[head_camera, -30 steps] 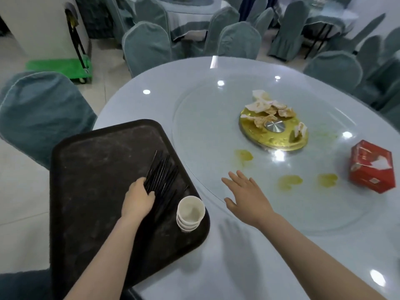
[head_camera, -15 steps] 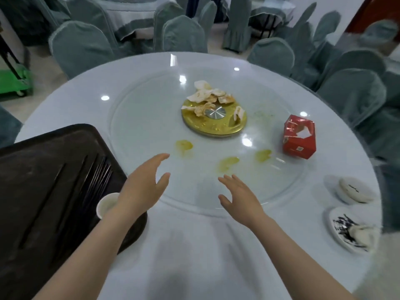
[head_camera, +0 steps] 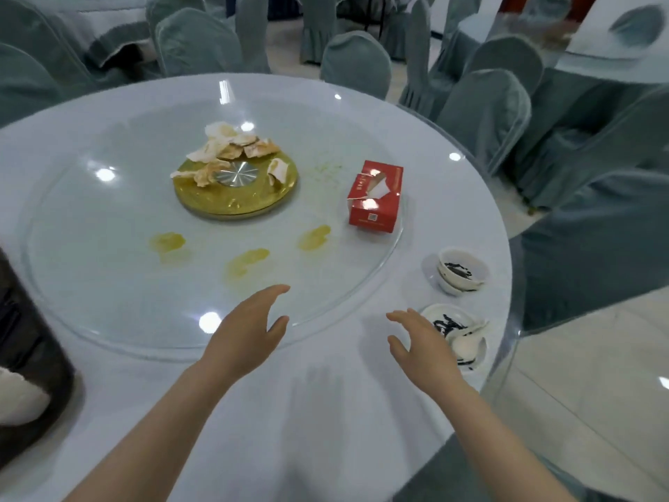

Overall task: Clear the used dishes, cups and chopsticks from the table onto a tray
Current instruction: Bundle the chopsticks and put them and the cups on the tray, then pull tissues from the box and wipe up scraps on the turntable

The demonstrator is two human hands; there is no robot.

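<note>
Both hands hover empty over the round white table (head_camera: 325, 411). My right hand (head_camera: 421, 344) has its fingers spread, just left of a dirty white plate (head_camera: 445, 317) that holds a white spoon and dark scraps at the table's right edge. Behind the plate stand stacked white bowls (head_camera: 461, 271) with dark residue. My left hand (head_camera: 249, 331) is open over the near rim of the glass turntable (head_camera: 108, 248). The dark tray (head_camera: 29, 364) shows only at the far left edge, with a white cup (head_camera: 18, 396) partly visible on it.
A red tissue box (head_camera: 376, 195) sits on the turntable's right side. Crumpled used napkins (head_camera: 228, 146) lie on the gold centre disc (head_camera: 235, 201). Yellow sauce smears (head_camera: 246, 260) mark the glass. Grey-covered chairs (head_camera: 481, 103) ring the table.
My left hand let go of the chopsticks on the tray and both hands swung right. The view turned right, bringing the dirty plate and bowls into sight beside my right hand.
</note>
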